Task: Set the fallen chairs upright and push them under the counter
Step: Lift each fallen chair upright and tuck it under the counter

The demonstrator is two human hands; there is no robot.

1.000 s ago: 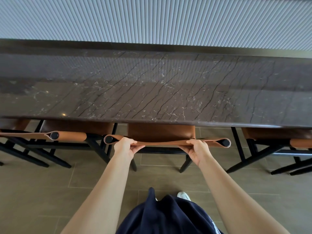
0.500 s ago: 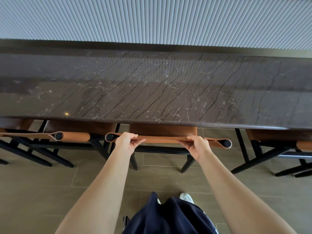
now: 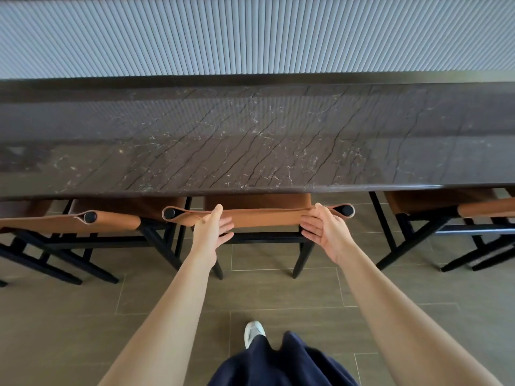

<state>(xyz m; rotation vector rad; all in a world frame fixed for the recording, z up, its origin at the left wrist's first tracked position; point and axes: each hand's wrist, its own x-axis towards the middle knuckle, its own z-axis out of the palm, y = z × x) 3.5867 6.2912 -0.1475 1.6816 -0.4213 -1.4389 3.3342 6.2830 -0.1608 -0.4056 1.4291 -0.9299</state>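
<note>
A: Which step is judged to be in hand?

B: The push under the worktop [image 3: 250, 151], at its end or nearly so. The middle chair [image 3: 267, 218] is set upright on the floor [image 3: 83, 316]. Its seat [image 3: 256, 201] is tucked beneath the worktop edge, and only the tan strap [image 3: 278, 217] of its back and the black legs are seen on the near side.

A: How are the hands held?

B: The left hand [image 3: 211, 232] and right hand [image 3: 324, 232] are placed at the two ends of the strap, on its near face. The fingers [image 3: 226, 228] of both are spread and nearly straight, and nothing is gripped. The left index tip and the right thumb are seen at the strap's top edge. Whether the palms are pressed on the leather or held just off it cannot be told.

A: And the other chairs?

B: A left chair [image 3: 111, 221] and a right chair [image 3: 487, 208] are seen upright, both likewise tucked under, with their straps roughly in line with the middle one. No fallen chair is shown in view.

A: What is called for next?

B: If the palms are in contact, a last light, even push may be wanted so that the strap is brought square to the edge. An uneven push would be expected to skew the chair. Otherwise the hands are to be drawn clear, and the room is to be checked for any chair lying outside the view.
</note>
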